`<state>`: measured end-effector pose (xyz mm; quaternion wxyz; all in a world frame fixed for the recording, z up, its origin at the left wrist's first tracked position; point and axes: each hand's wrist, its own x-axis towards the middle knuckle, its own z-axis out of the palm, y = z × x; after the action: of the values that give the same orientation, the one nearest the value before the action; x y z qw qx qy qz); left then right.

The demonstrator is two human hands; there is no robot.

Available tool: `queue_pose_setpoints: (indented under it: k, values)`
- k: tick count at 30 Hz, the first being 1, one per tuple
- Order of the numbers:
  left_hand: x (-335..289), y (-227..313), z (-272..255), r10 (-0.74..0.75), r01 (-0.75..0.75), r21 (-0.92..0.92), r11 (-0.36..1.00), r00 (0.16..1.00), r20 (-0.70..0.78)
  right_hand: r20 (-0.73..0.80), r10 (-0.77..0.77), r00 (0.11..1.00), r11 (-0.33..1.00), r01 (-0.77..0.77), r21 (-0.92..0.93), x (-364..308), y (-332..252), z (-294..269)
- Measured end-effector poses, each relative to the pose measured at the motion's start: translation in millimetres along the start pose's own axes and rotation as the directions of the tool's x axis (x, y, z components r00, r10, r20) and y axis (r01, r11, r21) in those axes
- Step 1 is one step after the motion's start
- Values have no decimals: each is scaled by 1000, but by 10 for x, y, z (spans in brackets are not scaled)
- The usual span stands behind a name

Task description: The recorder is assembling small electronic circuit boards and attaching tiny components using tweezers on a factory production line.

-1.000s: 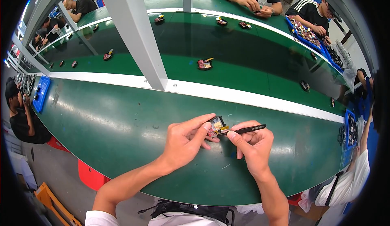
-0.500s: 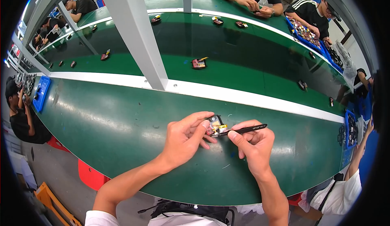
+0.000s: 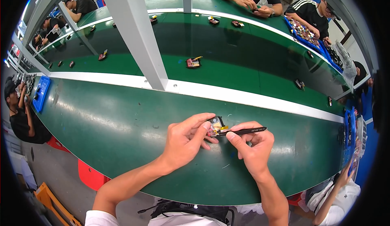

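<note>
My left hand [image 3: 180, 142] is closed around the edge of a small open black device housing [image 3: 217, 121], thumb on its near-left side. Inside it show a reddish circuit board, a pale part and a yellow strip [image 3: 224, 127]. Black tweezers [image 3: 250, 131] are pinched in my right hand [image 3: 256, 147], pointing left. Their tips reach the housing beside the yellow strip; whether they grip anything is too small to tell. Both hands are just above the green tabletop [image 3: 122, 120].
Beyond a white rail [image 3: 243, 98] runs a green belt carrying several similar open housings [image 3: 193, 62]. A grey metal post [image 3: 138, 35] rises from the rail. Blue trays stand at the left [image 3: 41, 94] and right [image 3: 350, 132]. Other people sit around; one person's arm [image 3: 333, 197] reaches in at right.
The housings on the belt have shifted slightly left. The tweezers have tilted and moved slightly. At the far right, a person's arm has lowered and a blue tray with parts has come into view.
</note>
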<state>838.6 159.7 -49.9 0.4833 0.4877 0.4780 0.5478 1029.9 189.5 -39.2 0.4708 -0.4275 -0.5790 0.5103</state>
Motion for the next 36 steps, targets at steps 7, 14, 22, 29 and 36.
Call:
queue_pose_setpoints:
  k: [7, 14, 22, 29, 36]
  values:
    - [13, 11, 62, -23, 23, -33, 999, 1000, 21, 22, 49, 999, 997, -50, 60, 24, -4, -78]
    - [26, 1, 122, -21, 21, 9, 1000, 999, 44, 39, 92, 995, 992, -95, 87, 39, -24, -161]
    - [56, 11, 179, -80, 82, -31, 996, 995, 60, 50, 87, 995, 993, -90, 77, 62, -37, -241]
    - [98, 8, 155, -172, 186, -97, 978, 976, 136, 57, 34, 998, 996, -39, 84, 66, -11, -265]
    - [137, 59, 146, -186, 232, -176, 957, 952, 243, 70, -211, 975, 977, 212, -12, 79, 34, -305]
